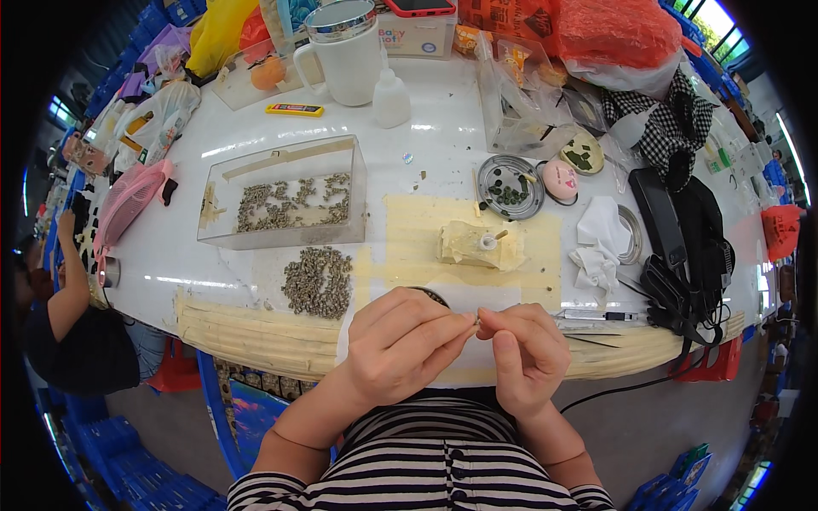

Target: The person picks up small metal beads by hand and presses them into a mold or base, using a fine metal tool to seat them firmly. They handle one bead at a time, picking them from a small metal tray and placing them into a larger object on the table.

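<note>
Over the table's near edge, my left hand (407,347) and my right hand (527,353) meet fingertip to fingertip. Both are closed in a pinch around a tiny piece (477,324), too small and covered to name. Behind my left fingers shows part of a dark round rim (432,295). To the left lies a loose heap of small grey-gold metal parts (317,283). More such parts lie inside a clear plastic box (356,183) farther back. Beyond my hands, a block wrapped in yellowish tape (477,247) has a short stick in its top.
A round dish (484,185) holds dark green pieces, beside a pink round object (560,180). Crumpled white tissue (599,247), a utility knife (596,315) and a black bag (703,247) lie right. A white mug (345,60) and squeeze bottle (391,98) stand behind. Someone sits at left.
</note>
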A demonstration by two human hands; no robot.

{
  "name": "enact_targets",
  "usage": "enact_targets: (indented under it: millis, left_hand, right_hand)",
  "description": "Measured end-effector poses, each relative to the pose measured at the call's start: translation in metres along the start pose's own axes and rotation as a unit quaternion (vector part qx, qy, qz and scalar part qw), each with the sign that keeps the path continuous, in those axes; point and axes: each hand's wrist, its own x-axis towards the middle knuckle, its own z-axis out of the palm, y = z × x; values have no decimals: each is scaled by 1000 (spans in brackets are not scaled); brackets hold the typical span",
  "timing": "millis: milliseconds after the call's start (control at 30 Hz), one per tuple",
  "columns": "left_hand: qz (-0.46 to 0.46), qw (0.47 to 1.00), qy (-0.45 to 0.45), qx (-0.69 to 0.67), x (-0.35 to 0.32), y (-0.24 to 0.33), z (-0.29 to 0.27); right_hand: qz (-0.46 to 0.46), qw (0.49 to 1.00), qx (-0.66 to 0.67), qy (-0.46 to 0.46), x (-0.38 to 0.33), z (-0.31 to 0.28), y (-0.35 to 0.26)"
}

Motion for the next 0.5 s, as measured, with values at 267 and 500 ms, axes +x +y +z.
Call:
enact_targets:
  millis: [267, 500]
  left_hand:
    - [28, 999, -19, -12, -2, -1, 1]
    - [38, 998, -39, -14, -2, -2, -2]
  right_hand:
    - [5, 998, 9, -65, 9, 0, -4]
    - [64, 992, 89, -68, 6, -2, -1]
